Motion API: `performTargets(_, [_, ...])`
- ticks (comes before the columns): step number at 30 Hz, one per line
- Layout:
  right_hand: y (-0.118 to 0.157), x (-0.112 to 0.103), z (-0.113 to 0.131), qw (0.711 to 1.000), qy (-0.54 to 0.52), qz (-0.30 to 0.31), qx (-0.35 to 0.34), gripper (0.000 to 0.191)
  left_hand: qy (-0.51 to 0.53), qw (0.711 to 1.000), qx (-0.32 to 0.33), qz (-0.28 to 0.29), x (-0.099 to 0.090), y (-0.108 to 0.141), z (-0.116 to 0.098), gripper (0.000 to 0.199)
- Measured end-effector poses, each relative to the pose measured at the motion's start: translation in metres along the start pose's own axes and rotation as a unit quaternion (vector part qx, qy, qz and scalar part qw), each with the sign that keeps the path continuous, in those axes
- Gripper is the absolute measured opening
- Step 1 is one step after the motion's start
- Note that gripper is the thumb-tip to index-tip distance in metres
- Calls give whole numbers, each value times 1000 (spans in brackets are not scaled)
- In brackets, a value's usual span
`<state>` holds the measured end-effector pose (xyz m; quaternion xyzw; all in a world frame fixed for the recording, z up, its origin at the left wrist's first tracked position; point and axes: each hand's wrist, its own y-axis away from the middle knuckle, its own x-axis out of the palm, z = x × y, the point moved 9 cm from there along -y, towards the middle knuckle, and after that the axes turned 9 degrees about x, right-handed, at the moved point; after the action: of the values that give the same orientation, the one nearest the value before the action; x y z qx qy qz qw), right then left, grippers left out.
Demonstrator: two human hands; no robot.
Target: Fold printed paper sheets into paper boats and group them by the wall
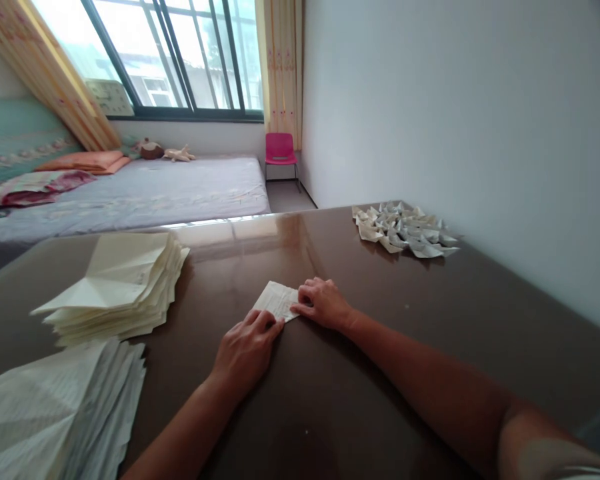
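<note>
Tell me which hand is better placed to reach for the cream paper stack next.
Probably the left hand: it is nearer the cream paper stack, while the right hand sits farther off, across the folded paper. Both hands touch that paper.

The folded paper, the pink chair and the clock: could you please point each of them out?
Folded paper (277, 299): head view, upper face.
Pink chair (281, 147): head view, backrest.
Clock (109, 98): head view, face.

1 folded paper (276, 301) is held on the table (360, 400) by 2 hands; stacked sheets (115, 287) are noted left of it.
</note>
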<state>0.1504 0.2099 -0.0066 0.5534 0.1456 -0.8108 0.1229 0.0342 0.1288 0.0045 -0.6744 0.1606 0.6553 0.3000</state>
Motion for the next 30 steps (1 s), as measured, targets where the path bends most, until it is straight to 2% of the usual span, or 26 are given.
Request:
performTargets(4, [-4,0,-9,998,-57,12,8,32,-6,1000,1,-3,-1,0,1,32])
performTargets(8, [-10,0,-21,995,-91,28,12,22,-5,1000,9,-21,-1,0,1,31])
performTargets(11, [-12,0,-25,997,-61,43,14,17,-2,998,33,-57,-1,0,-1,31])
performTargets(14, [-12,-3,-20,998,-20,62,11,14,0,994,54,-91,-1,0,-1,33])
performTargets(18, [-16,-11,-10,993,39,112,-7,8,9,994,56,-95,3,1,5,36])
performTargets(20, [-26,-25,-23,987,67,143,0,10,8,994,53,-99,3,2,8,36])
performTargets(21, [-33,-37,-36,985,81,150,11,12,7,993,53,-103,3,2,8,36])
performTargets(23, [-51,-71,-79,983,114,133,54,16,6,992,58,-115,1,3,8,35])
performTargets(27, [-82,-161,-196,962,184,27,202,24,5,988,67,-139,-3,2,7,32])
performTargets(29, [-89,-196,-251,938,209,-25,274,29,2,987,70,-144,-5,1,6,32])
performTargets(30, [-92,-207,-274,928,217,-42,301,30,0,987,72,-147,-6,1,6,31])
